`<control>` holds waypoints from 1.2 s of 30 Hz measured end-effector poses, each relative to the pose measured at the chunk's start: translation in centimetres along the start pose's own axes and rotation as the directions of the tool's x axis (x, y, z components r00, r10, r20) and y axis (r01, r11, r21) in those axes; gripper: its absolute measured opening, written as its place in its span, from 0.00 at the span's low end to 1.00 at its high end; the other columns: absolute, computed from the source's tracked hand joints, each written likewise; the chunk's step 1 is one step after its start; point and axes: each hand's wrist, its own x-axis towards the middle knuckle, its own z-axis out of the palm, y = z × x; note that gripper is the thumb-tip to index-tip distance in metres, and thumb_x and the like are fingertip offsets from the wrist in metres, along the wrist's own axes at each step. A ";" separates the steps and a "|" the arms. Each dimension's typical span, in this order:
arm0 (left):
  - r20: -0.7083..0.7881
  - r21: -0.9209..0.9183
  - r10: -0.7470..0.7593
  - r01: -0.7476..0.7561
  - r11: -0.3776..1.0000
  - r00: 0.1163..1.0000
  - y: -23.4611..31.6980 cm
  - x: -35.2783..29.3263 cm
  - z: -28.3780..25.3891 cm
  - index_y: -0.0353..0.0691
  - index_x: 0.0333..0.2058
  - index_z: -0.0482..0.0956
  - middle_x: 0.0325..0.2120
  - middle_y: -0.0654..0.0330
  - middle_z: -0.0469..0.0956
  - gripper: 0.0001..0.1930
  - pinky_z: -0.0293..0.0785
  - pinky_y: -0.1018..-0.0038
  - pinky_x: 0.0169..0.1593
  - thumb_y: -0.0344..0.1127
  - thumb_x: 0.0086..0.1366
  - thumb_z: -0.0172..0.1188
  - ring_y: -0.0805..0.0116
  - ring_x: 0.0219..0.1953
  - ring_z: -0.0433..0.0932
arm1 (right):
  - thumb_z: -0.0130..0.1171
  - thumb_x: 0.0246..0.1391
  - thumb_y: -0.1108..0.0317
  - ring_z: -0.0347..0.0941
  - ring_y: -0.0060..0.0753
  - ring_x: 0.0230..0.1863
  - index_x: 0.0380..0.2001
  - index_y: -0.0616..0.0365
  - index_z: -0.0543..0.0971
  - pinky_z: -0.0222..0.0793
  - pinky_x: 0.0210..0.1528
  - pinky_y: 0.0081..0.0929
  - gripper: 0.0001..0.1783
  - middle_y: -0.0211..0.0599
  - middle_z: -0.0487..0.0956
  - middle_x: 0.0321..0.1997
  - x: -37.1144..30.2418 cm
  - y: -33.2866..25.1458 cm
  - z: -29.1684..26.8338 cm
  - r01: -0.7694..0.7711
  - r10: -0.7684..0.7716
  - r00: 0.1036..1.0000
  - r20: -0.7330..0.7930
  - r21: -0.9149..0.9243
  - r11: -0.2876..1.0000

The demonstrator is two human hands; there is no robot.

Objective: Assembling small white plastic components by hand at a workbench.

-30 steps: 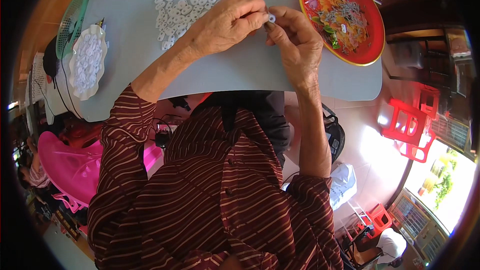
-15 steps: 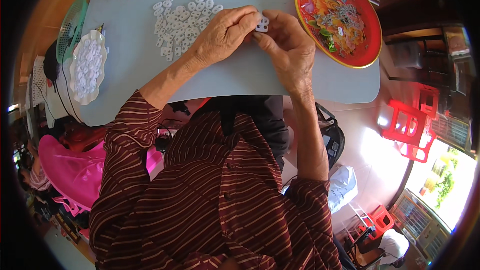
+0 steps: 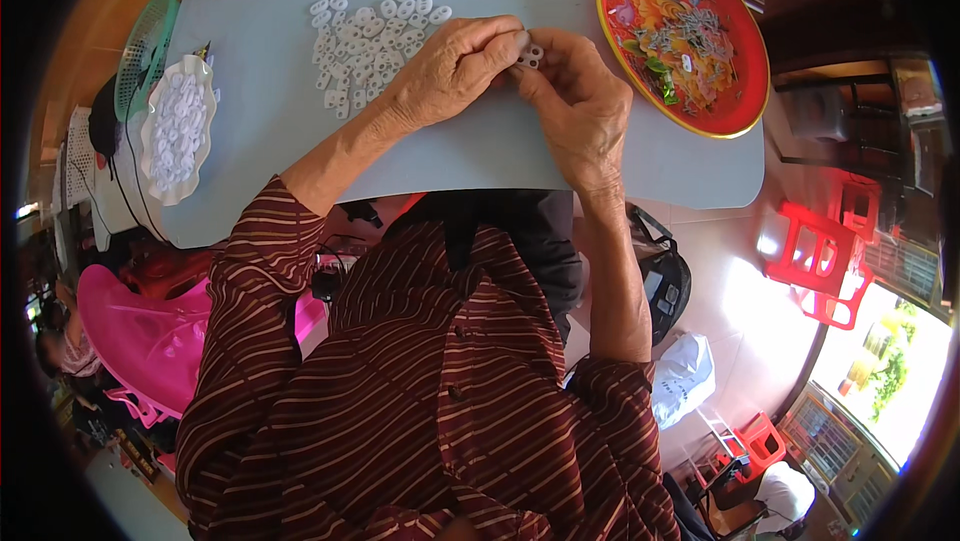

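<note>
Between the fingertips of both hands, above the grey table, is a small white plastic piece with round holes point(image 3: 533, 57). My left hand point(image 3: 462, 71) is closed, thumb and forefinger pinched at the piece's left side and partly hiding it. On its other side my right hand point(image 3: 582, 91) grips it between thumb and curled fingers. Many loose white oval pieces with two holes point(image 3: 370, 51) lie spread on the table, left of and beyond my hands. To the right, a round red tray point(image 3: 748, 61) with a gold rim holds small grey metal bits and one white piece.
A white scalloped dish point(image 3: 207, 121) heaped with white pieces stands at the table's left edge, beside a green fan point(image 3: 146, 56). Below on the left is a pink plastic chair point(image 3: 140, 331). Red stools point(image 3: 815, 251) and a black bag point(image 3: 665, 281) are on the floor at right.
The held white piece has tilted and shifted slightly right, and less of it shows between my fingers. Both hands keep their grip.
</note>
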 end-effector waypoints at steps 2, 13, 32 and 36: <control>-0.032 0.028 0.090 -0.089 0.996 0.995 -1.0 -0.1 0.3 0.31 0.32 0.71 0.18 0.51 0.70 0.14 0.65 0.69 0.27 0.39 0.66 0.48 0.61 0.20 0.66 | 0.62 0.45 0.80 0.76 0.21 0.28 0.38 0.64 0.75 0.72 0.32 0.18 0.14 0.36 0.80 0.27 -0.1 0.0 0.0 0.019 -0.019 1.000 0.011 -0.030 0.999; 0.062 -0.126 -0.070 0.077 0.989 0.996 0.7 -0.6 0.1 0.31 0.29 0.68 0.21 0.57 0.69 0.16 0.65 0.73 0.32 0.41 0.67 0.45 0.68 0.24 0.65 | 0.62 0.45 0.80 0.76 0.22 0.25 0.35 0.64 0.75 0.70 0.27 0.18 0.12 0.36 0.79 0.24 -0.4 -0.9 -0.1 0.030 -0.030 1.000 0.004 -0.144 0.989; 0.115 -0.276 -0.151 0.177 0.945 0.982 0.6 0.0 0.3 0.34 0.27 0.70 0.20 0.62 0.70 0.16 0.66 0.76 0.30 0.41 0.64 0.42 0.74 0.24 0.68 | 0.63 0.45 0.79 0.74 0.17 0.24 0.33 0.64 0.76 0.68 0.26 0.16 0.10 0.33 0.79 0.22 -0.1 -0.4 -0.1 0.112 -0.116 0.993 -0.018 -0.159 0.981; 0.100 -0.289 -0.151 0.173 0.942 0.984 0.5 -0.5 0.5 0.34 0.28 0.70 0.21 0.63 0.71 0.15 0.66 0.76 0.29 0.40 0.64 0.42 0.73 0.23 0.68 | 0.63 0.45 0.79 0.73 0.17 0.24 0.33 0.64 0.75 0.67 0.27 0.16 0.10 0.33 0.79 0.23 -0.3 0.4 0.0 0.053 -0.053 0.999 0.006 -0.097 0.994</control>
